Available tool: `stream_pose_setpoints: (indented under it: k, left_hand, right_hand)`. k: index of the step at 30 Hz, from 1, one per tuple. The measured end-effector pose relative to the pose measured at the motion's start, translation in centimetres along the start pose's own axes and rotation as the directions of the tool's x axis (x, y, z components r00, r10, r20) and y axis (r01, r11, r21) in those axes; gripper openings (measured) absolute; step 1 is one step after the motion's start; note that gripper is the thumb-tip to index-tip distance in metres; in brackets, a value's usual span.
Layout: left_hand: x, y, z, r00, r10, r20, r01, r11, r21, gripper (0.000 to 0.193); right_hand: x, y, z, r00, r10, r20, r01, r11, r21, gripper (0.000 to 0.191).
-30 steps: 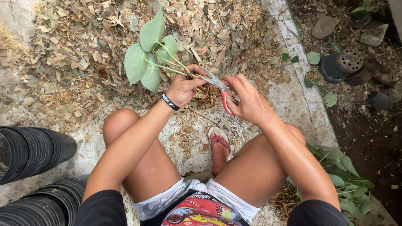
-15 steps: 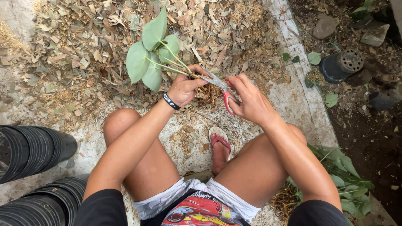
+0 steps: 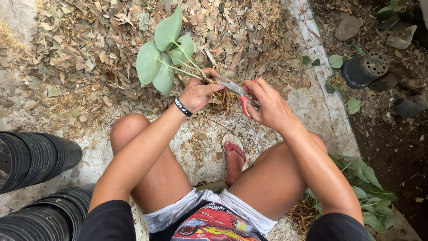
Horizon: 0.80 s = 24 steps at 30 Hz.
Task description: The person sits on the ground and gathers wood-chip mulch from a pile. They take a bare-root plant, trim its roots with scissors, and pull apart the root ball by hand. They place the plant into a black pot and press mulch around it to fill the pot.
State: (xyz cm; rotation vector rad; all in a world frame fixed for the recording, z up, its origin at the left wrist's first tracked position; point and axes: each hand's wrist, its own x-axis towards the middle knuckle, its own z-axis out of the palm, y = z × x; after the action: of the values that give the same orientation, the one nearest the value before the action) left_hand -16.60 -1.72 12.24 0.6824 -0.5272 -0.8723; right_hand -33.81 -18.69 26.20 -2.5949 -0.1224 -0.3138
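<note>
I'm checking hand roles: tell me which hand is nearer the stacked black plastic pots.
Left. The left hand grips the green leafy cutting, on the side towards the stacked black plastic pots at the lower left. The right hand, holding red-handled scissors, lies farther away.

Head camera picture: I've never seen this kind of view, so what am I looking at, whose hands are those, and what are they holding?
The camera sits on a person's head and looks down, so you see their own arms and bent knees. Their left hand grips a small plant with big green leaves at its base. Their right hand holds red-handled scissors, blades pointed at the roots. The ground is covered with dry wood chips. Stacked black pots lie at lower left, and cut green leaves lie at lower right.
</note>
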Motion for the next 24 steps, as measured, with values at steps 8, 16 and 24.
stream_pose_setpoints:
  k: [8,16,24]
  left_hand:
    - [0.0,0.8,0.3,0.999,0.036,0.002,-0.036,0.998,0.048,0.017]
    - [0.1,0.8,0.0,0.992,0.059,-0.109,-0.051,0.996,0.071,0.017]
    - [-0.4,1.9,1.3,0.995,0.038,-0.097,-0.033,0.998,0.056,0.017]
  right_hand:
    - [0.1,-0.6,-0.4,0.999,-0.033,-0.005,0.033,0.999,0.021,0.046]
    - [-1.4,2.9,-1.3,0.984,-0.117,-0.133,0.103,0.989,-0.104,0.044]
    - [-6.4,19.7,-6.9,0.314,0.899,-0.306,-0.745,0.433,0.507,0.051]
